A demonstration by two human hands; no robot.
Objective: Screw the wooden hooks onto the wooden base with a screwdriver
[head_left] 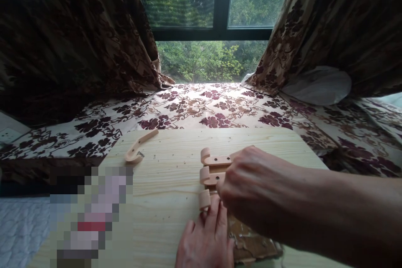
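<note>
My left hand (205,236) reaches up from the bottom, its fingers pressed on the nearest light wooden hook (204,200). Right above it, my right hand (243,173) is closed in a fist over the row. What that fist holds is hidden behind the fingers. Farther up in the row lie a second wooden hook (204,176) and a third wooden hook (205,157), both with curved ends to the left and dark screws or holes showing. Under my right forearm a worn brown board (254,245) is partly visible, its surface peeling.
A loose wooden hook (133,153) lies at the far left of the pale wooden table (163,205), with dark crumbs scattered nearby. A pixelated patch covers the left edge. Beyond the table are a floral cloth (188,104), curtains (119,29) and a window (220,4).
</note>
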